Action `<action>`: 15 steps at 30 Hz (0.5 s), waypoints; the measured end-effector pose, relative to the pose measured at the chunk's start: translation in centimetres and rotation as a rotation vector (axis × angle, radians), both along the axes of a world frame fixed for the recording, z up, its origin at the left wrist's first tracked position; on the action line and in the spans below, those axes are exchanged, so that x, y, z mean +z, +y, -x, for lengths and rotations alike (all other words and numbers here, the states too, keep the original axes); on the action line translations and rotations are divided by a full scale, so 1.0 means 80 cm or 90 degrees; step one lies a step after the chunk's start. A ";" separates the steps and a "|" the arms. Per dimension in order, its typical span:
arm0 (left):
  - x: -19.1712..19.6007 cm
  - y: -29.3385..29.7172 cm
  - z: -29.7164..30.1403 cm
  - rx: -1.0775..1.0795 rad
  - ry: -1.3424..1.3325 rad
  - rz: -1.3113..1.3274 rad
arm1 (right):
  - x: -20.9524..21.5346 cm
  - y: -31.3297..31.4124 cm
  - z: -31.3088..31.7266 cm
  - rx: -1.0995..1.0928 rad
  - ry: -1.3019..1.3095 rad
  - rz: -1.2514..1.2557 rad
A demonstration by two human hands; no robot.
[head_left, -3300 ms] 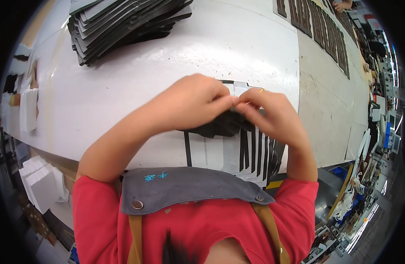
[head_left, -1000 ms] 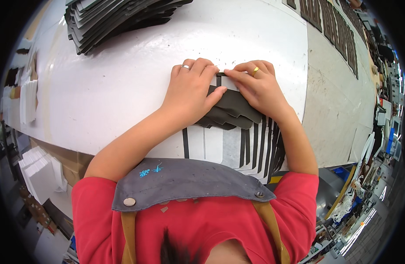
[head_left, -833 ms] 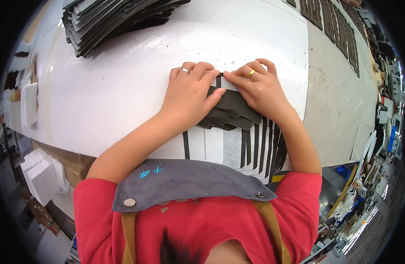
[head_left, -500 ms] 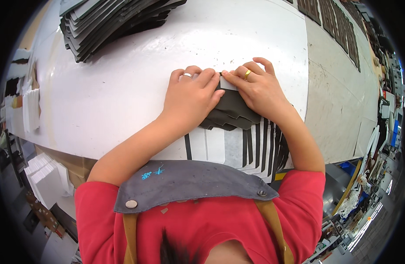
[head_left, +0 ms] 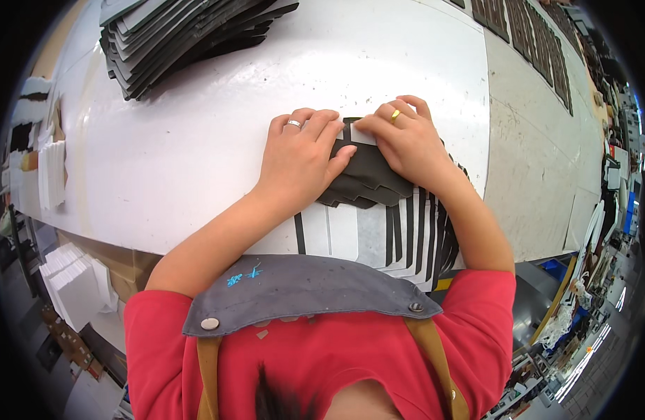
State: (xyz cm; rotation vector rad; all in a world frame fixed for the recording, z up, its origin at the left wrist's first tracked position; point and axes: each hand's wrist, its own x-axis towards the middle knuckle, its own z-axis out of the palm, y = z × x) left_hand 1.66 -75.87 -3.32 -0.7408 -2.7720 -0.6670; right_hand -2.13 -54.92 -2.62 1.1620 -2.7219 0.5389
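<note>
My left hand (head_left: 300, 154) rests at the left of a dark grey, leather-like piece (head_left: 364, 168), its fingers curled at the far edge and its thumb lying apart over the near part. At the opposite side, my right hand (head_left: 410, 143) has its fingers bent down on the same far edge. Between the fingertips show a dark strip and a pale panel (head_left: 364, 135) on the piece. Several dark layers with uneven near edges lie under my palms. Beneath them fans out a pile of white and black-edged sheets (head_left: 417, 234), partly hidden by my right forearm.
A tall stack of grey and black sheets (head_left: 189, 45) stands at the far left of the white table (head_left: 161, 161). Rows of dark pieces (head_left: 539, 49) lie at the far right. White stacks (head_left: 77, 287) sit low at the left, beyond the table edge.
My fingertips have drawn slightly apart at the far edge, with the left thumb still over the piece. More of the dark strip and pale panel shows between them.
</note>
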 end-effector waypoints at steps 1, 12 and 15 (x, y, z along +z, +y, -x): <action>0.000 0.000 0.001 0.001 0.008 0.004 | 0.001 0.000 0.001 -0.019 -0.017 0.026; 0.034 0.019 0.019 -0.089 -0.135 -0.151 | 0.056 0.010 -0.018 -0.049 -0.021 0.063; 0.047 0.024 0.009 -0.155 -0.221 -0.187 | 0.071 0.026 -0.022 -0.080 -0.248 0.159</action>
